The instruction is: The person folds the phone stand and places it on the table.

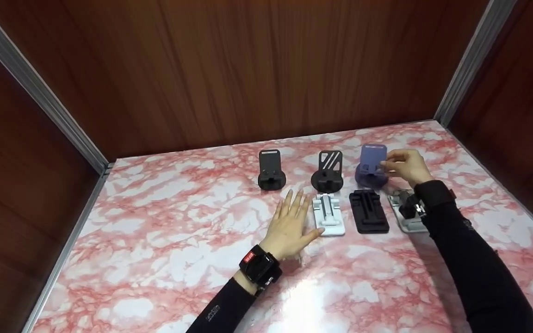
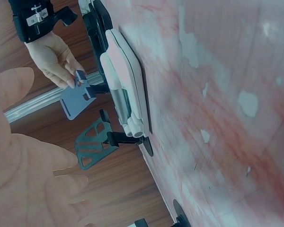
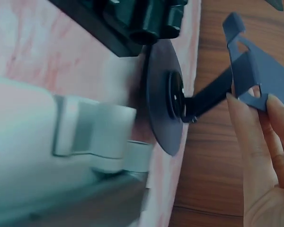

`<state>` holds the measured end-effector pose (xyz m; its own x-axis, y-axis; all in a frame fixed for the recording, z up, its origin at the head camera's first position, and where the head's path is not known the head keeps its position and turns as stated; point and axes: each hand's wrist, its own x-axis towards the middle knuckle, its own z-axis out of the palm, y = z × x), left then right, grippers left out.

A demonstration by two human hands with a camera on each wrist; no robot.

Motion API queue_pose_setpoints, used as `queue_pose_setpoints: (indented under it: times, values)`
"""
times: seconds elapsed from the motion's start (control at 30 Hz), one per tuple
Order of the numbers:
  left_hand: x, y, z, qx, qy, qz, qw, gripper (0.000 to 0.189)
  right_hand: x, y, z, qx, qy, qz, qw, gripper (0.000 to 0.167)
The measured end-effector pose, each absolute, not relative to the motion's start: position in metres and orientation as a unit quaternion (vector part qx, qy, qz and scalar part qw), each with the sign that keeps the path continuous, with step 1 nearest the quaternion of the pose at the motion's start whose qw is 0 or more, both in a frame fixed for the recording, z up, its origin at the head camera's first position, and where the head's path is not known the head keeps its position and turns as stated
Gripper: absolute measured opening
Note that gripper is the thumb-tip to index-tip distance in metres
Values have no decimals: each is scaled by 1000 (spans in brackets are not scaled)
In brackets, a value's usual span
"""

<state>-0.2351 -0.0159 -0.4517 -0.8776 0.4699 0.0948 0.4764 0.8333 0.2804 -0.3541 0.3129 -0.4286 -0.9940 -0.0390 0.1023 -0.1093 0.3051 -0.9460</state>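
At the right end of the back row, my right hand (image 1: 407,165) pinches the side edge of a purple phone stand's (image 1: 373,156) upright plate between thumb and fingers. Its round base (image 3: 163,97) shows in the right wrist view, close to the tabletop. My left hand (image 1: 289,226) has its fingers straight and spread, palm down. It is just left of a folded white phone stand (image 1: 329,215), with the thumb tip overlapping that stand's lower corner in the head view. In the left wrist view the left palm (image 2: 28,175) faces the stands.
A black phone stand (image 1: 270,162) and a slotted black one (image 1: 330,162) stand upright in the back row. In front lie a folded black stand (image 1: 370,217) and a folded pale one (image 1: 412,225), partly under the right wrist. Wood-grain panels (image 1: 266,69) enclose the marbled table (image 1: 155,231).
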Motion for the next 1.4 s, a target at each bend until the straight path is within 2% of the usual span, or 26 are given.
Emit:
queue_pose_setpoints:
  times: [0.23, 0.47, 0.8, 1.4]
  values:
    - [-235, -18, -451, -244, -958, -151, 8, 82, -353, 314, -418, 55, -814, 576, 55, 24]
    - [-235, -21, -450, -239, -958, -160, 8, 81, -345, 311, -406, 78, -831, 542, 96, 13]
    - [-235, -25, -448, -231, -957, -179, -1, 82, -325, 297, -395, 116, -831, 526, 139, 19]
    - [-244, -31, -442, -219, -935, -280, -10, 76, -285, 249, -398, 181, -780, 597, 46, 13]
